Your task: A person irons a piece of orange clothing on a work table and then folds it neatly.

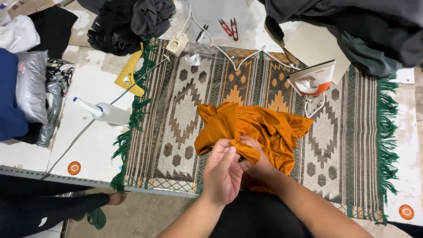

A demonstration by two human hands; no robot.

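One patterned woven rug (185,110) with a green fringe covers most of the frame, its diamonds and stripes in brown, cream and orange, spread over a white table (88,150). Two heaps of dark clothing sit at the top: a grey one (352,26) in the upper right and a black one (128,22) in the upper left. At the far left edge lies one stack of blue and silvery shiny bags (26,92).

One orange garment (260,128), smooth, thin and crumpled into soft folds, lies bunched at the centre of the frame on the rug. The left hand (222,169) pinches a folded edge of it between thumb and fingers; the right hand (255,161), just beside it and partly under the cloth, is closed on the same fold.

One white and orange iron (313,79) stands right of centre, above the garment. One white plastic spray bottle (105,112) lies on its side at the left. One yellow angled ruler (130,72) rests above it, and one white socket block (177,44) sits at the upper middle. Two small red snips (230,27) lie at the top centre.
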